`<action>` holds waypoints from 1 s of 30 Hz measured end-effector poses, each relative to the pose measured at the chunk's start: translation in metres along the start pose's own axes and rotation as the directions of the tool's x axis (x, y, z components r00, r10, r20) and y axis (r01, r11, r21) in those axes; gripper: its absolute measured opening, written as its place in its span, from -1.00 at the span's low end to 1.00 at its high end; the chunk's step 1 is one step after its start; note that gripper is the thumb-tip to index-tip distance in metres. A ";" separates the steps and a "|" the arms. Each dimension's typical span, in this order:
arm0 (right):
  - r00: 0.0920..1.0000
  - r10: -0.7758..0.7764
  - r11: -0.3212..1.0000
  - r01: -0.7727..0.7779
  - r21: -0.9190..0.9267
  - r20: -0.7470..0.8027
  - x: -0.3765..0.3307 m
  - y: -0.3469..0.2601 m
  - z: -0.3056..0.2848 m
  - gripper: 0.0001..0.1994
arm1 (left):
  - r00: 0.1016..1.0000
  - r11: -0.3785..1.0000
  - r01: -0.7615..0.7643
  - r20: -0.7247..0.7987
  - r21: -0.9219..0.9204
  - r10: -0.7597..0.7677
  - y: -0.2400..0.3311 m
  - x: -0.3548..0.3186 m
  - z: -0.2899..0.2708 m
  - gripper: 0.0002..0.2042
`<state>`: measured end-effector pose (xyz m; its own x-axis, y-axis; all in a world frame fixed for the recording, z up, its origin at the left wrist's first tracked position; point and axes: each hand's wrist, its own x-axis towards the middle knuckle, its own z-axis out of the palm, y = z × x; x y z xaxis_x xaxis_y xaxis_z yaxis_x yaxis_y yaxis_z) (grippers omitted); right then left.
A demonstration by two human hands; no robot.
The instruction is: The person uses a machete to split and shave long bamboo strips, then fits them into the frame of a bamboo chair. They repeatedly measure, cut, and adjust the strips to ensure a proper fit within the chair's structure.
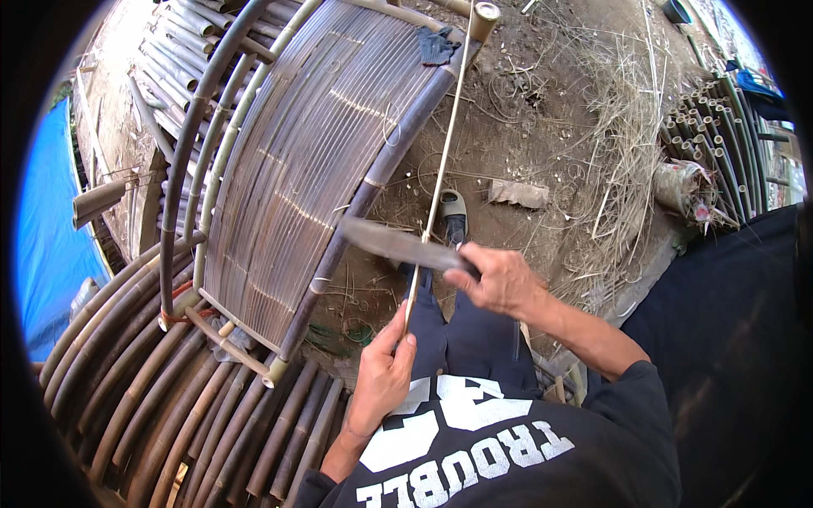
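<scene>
My left hand (385, 372) is closed around the lower end of a long, thin bamboo strip (443, 161), which runs up and away from me past the bench. In my right hand (501, 281) is the handle of a large knife (394, 242). Its broad blade points left and crosses the strip a little above my left hand; it is slightly blurred, and I cannot tell whether it touches. Left of the strip stands a bamboo bench (313, 127) with a slatted seat. A dark grey cloth (436, 46) lies on its far corner.
Bamboo poles (169, 402) lie stacked at the lower left, with more poles (178, 51) behind the bench. Thin shavings (622, 127) cover the dirt floor on the right, near a bundle of cut bamboo (707, 135). A flat block (519, 194) lies beyond my feet.
</scene>
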<state>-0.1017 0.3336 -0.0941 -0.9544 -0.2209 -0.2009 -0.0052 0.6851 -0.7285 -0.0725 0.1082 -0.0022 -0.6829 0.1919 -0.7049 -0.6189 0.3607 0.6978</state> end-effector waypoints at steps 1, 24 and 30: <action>0.997 -0.069 0.998 0.069 0.005 0.034 0.004 0.002 0.000 -0.43 | 0.999 0.998 0.041 0.010 -0.039 -0.041 0.002 0.000 -0.001 -0.57; 0.985 0.064 0.993 -0.079 -0.086 -0.162 0.019 0.059 -0.026 -0.39 | 0.937 0.856 0.348 0.163 -0.381 -0.309 -0.005 0.018 -0.015 -0.77; 0.981 -0.189 0.982 0.189 -0.009 0.042 -0.014 -0.023 0.010 -0.42 | 0.943 0.798 0.334 0.193 -0.502 -0.272 -0.004 0.016 -0.013 -0.74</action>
<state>-0.0855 0.3141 -0.0815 -0.9230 -0.3750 -0.0869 -0.1884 0.6370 -0.7475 -0.0852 0.0981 -0.0147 -0.4000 0.2592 -0.8791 -0.9165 -0.1066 0.3856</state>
